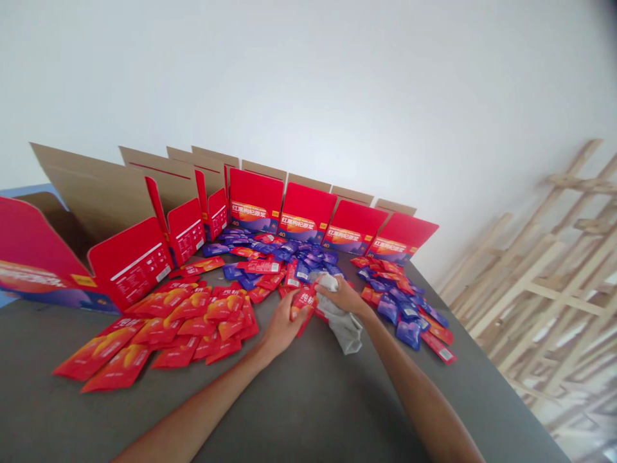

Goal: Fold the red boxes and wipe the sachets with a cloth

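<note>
On the far left stands a big open red box [33, 257] with brown flaps. More open red boxes [255, 200] stand in a row along the far side of the grey table [299, 405], side by side.

In front of them, on the left, lies a heap of red and orange packets [173, 321]. They lie flat and many lie on top of each other. Further right, near the boxes, is a mix of blue packets [299, 254] and a few red ones.

The left hand [282, 329] reaches in from the near side. Its fingers are closed around a red packet [303, 299], which sits in the middle of the table, just at the edge of the heap.

The right hand [344, 296] is just beside it, almost touching. It is closed on a grey cloth [346, 329]. The cloth hangs down from the hand onto the table and touches the red packet.

To the right of the hands lies another strip of blue and red packets [407, 315].

Far right, off the table, wooden frames [554, 257] lean against the white wall [337, 77].
</note>
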A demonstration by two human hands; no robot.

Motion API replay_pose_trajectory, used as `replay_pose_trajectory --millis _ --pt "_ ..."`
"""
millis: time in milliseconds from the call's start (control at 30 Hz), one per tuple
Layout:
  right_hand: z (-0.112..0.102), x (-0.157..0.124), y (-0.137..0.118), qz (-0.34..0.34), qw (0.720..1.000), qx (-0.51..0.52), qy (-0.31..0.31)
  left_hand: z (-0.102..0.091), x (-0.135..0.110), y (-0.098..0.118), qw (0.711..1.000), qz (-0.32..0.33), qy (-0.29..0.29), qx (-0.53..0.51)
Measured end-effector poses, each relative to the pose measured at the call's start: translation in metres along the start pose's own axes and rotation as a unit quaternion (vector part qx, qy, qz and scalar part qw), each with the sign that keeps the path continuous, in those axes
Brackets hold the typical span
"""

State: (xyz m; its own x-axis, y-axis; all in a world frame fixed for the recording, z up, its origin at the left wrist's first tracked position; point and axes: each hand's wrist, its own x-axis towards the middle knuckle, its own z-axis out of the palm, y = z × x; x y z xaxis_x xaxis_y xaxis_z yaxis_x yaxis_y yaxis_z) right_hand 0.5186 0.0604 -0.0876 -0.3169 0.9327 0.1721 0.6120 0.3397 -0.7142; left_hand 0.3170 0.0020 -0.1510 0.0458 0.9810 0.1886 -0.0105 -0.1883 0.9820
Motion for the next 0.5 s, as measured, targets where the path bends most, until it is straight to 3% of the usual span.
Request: replay_pose_trajectory --millis 67,167,233,367,500 --pt "0.012 -0.007 -0.009 -0.03 0.998 0.033 0.055 0.003 0.002 -0.003 0.99 -0.053 -0.006 -0.133" --pt "0.033 -0.017 -0.021 -0.064 0.972 0.104 0.2 0.012 0.0 -0.006 0.977 -0.076 -0.019 -0.198" --pt "0.046 -0.024 -0.027 -0.096 0.954 0.117 0.261 0.018 -0.005 -0.005 0.958 -0.093 -0.026 -0.269" --pt "0.067 -0.038 -0.033 -0.152 0.964 0.039 0.213 0.021 -0.013 0.004 0.894 -0.148 -0.058 -0.42" --pt "0.086 -0.054 -0.037 -0.161 0.978 0.004 0.135 0.014 -0.012 0.012 0.887 -0.163 -0.016 -0.431"
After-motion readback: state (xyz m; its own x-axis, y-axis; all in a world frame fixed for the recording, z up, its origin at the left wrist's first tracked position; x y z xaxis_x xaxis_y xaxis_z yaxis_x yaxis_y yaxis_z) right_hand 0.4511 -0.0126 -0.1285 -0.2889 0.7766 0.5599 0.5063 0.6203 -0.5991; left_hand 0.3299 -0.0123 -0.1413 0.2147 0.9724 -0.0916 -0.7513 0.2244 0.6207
